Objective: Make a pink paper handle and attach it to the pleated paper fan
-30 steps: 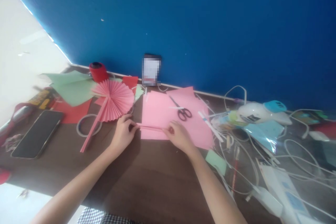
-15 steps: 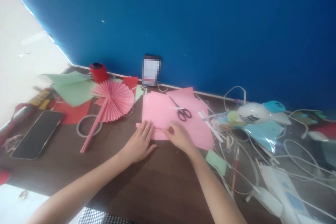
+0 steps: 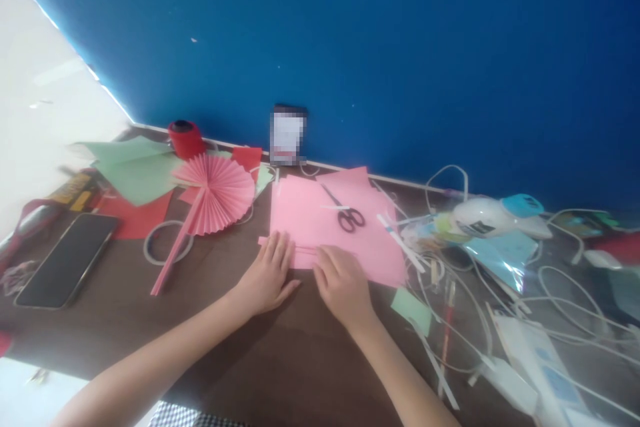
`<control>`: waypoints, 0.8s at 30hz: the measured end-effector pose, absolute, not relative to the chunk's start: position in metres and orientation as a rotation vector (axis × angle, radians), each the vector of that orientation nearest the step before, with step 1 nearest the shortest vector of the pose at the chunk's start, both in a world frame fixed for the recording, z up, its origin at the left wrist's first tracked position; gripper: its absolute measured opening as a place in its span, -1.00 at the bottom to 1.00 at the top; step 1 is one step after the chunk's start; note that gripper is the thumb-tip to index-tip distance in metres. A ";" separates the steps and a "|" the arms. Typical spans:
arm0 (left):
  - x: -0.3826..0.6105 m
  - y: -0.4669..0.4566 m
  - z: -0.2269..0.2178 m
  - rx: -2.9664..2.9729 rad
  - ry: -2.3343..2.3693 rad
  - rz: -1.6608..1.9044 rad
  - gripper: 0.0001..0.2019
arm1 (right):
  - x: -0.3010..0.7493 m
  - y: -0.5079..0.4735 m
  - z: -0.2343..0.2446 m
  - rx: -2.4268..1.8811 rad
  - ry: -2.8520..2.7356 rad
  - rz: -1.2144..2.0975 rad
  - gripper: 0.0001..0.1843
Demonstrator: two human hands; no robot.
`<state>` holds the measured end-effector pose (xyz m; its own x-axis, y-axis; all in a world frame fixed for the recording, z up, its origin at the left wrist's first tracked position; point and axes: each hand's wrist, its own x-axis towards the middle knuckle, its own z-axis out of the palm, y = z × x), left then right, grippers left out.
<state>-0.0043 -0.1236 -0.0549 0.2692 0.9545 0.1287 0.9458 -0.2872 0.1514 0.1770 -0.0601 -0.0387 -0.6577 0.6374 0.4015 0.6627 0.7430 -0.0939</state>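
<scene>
Pink paper sheets (image 3: 300, 207) lie overlapping on the dark table, and a narrow folded strip (image 3: 304, 250) runs along their near edge. My left hand (image 3: 270, 275) rests flat on the strip's left part, its fingers stretched out and the thumb apart. My right hand (image 3: 344, 281) lies flat near the strip's right part, fingers extended and partly covering it. Dark-handled scissors (image 3: 350, 219) lie on the pink sheets beyond my right hand. To the left is a pleated pink paper fan (image 3: 225, 193) with a long pink handle.
A phone (image 3: 67, 260), a tape roll (image 3: 150, 243), green paper (image 3: 135, 170) and a red spool (image 3: 186, 139) sit on the left. White cables (image 3: 575, 300), a white bottle (image 3: 483, 217) and a power strip (image 3: 537, 353) crowd the right. A blue wall (image 3: 400, 67) rises behind.
My right hand has gone from a curled pinch at the strip to lying flat with fingers extended, slightly nearer to me. My left hand has stayed in place.
</scene>
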 end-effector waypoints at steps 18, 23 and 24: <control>0.001 -0.124 -0.051 2.477 1.830 0.315 -0.30 | 0.204 -0.049 -0.037 -1.127 -2.398 0.245 -0.80; 0.000 -0.124 -0.053 2.480 1.826 0.335 -0.29 | 0.210 -0.034 -0.048 -1.035 -2.432 0.477 -0.77; 0.000 -0.124 -0.053 2.482 1.825 0.336 -0.29 | 0.210 -0.031 -0.048 -1.047 -2.436 0.507 -0.75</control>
<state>-0.0001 -0.1242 -0.0528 0.2834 0.9475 0.1483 0.9382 -0.3060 0.1618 0.2099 -0.0305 -0.0484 -0.6177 0.7466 0.2472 0.5858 0.6465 -0.4887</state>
